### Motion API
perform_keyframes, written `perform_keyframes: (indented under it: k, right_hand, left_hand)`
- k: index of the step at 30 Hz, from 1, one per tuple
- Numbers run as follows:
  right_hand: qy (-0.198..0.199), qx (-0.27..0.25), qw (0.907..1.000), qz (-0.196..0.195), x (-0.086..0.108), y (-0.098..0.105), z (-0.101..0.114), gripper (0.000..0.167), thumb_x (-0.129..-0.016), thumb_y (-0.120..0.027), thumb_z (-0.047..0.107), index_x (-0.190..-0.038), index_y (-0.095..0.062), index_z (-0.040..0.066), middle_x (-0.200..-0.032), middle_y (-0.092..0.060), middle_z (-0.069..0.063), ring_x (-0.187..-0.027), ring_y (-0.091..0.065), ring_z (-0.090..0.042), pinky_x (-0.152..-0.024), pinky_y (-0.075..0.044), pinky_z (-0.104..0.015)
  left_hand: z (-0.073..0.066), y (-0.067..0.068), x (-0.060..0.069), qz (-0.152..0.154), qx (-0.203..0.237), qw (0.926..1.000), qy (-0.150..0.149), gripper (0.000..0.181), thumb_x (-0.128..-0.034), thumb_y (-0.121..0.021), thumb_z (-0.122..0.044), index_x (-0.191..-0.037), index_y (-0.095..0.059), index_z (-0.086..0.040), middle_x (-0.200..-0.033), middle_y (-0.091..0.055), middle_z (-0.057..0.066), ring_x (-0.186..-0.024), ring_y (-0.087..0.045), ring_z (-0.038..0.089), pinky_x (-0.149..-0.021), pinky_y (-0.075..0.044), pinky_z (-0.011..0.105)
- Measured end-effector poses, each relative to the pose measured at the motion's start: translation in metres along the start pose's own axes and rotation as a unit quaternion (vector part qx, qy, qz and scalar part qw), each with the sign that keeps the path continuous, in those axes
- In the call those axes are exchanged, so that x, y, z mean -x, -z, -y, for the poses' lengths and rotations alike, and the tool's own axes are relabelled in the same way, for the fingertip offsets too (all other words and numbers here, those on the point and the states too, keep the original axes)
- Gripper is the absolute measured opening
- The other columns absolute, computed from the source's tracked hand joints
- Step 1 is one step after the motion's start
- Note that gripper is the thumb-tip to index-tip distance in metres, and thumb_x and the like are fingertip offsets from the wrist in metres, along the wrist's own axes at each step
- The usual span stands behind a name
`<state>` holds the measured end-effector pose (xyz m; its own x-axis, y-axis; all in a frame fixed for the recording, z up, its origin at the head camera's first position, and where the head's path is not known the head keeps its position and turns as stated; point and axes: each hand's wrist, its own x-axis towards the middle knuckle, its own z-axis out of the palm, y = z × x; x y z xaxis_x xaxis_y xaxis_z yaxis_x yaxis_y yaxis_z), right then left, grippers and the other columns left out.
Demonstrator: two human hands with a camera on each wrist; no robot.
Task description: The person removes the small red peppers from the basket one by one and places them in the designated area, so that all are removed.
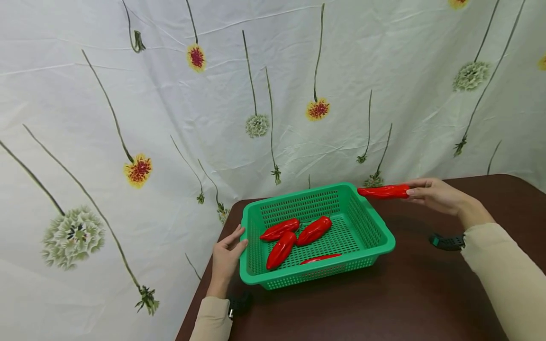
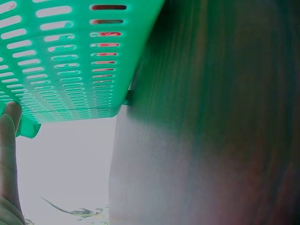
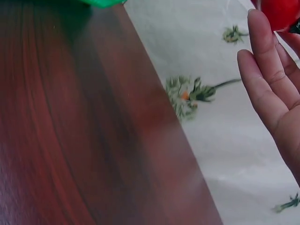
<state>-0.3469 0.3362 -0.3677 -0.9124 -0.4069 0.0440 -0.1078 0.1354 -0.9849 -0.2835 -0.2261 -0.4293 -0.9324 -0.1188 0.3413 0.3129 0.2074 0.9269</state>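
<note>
A green plastic basket (image 1: 317, 274) stands on the dark table, with several red peppers (image 1: 314, 230) lying on its bottom. At its left rim is the left hand (image 1: 227, 255), thumb and fingers on the edge; the left wrist view has those fingers (image 2: 8, 145) against the perforated wall (image 2: 70, 61). The right hand (image 1: 435, 195) pinches one red pepper (image 1: 384, 192) by its end, holding it level beside and slightly over the basket's right back corner. In the right wrist view, the right hand (image 3: 276, 84) has the pepper (image 3: 280, 13) at the top edge, partly cut off.
The dark brown table (image 1: 341, 312) reaches to the right and front of the basket. Behind and to the left hangs a white cloth (image 1: 204, 104) printed with flowers. Dark bands are on both wrists, the right one (image 1: 447, 242) hanging below the sleeve.
</note>
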Motion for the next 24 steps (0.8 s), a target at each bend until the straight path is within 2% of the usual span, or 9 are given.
perform_keyframes:
  k: [3, 10, 18, 24]
  right_hand:
    - [-0.003, 0.002, 0.9999, -0.01, 0.003, 0.006, -0.005, 0.033, -0.105, -0.049, 0.007, -0.12, -0.068, 0.029, -0.117, -0.067, 0.018, -0.107, -0.067, -0.007, -0.092, -0.054, -0.02]
    - [-0.009, -0.013, 0.9996, -0.022, 0.013, 0.019, -0.016, 0.039, -0.105, -0.048, 0.006, -0.11, -0.071, 0.037, -0.113, -0.068, 0.02, -0.101, -0.069, -0.006, -0.088, -0.055, -0.019]
    - [0.005, -0.049, 0.9988, 0.004, 0.025, 0.031, -0.03, 0.043, -0.105, -0.045, 0.001, -0.115, -0.072, 0.032, -0.115, -0.07, 0.017, -0.103, -0.071, -0.007, -0.087, -0.056, -0.019]
    - [-0.005, -0.032, 0.9994, 0.009, 0.029, 0.039, -0.038, 0.045, -0.105, -0.044, 0.001, -0.115, -0.071, 0.035, -0.115, -0.07, 0.018, -0.102, -0.07, -0.005, -0.086, -0.057, -0.02]
  left_hand:
    - [0.0, 0.0, 0.0, -0.003, -0.002, 1.0, -0.002, 0.039, -0.0919, -0.067, 0.001, -0.13, -0.065, 0.003, -0.144, -0.056, 0.015, -0.107, -0.063, -0.009, -0.082, -0.054, 0.012]
    - [0.0, -0.001, 0.0, 0.0, 0.001, 1.0, -0.002, 0.038, -0.092, -0.067, 0.001, -0.13, -0.065, 0.003, -0.145, -0.055, 0.016, -0.106, -0.064, -0.008, -0.082, -0.054, 0.013]
    - [0.002, -0.002, -0.001, -0.001, 0.012, 0.9999, -0.01, 0.038, -0.0918, -0.067, 0.002, -0.13, -0.065, 0.005, -0.144, -0.055, 0.018, -0.106, -0.065, -0.006, -0.081, -0.055, 0.014]
    - [0.003, 0.0, 0.0, -0.002, 0.01, 0.9999, -0.009, 0.038, -0.0922, -0.066, 0.001, -0.13, -0.065, 0.004, -0.144, -0.056, 0.016, -0.109, -0.064, -0.005, -0.082, -0.055, 0.014]
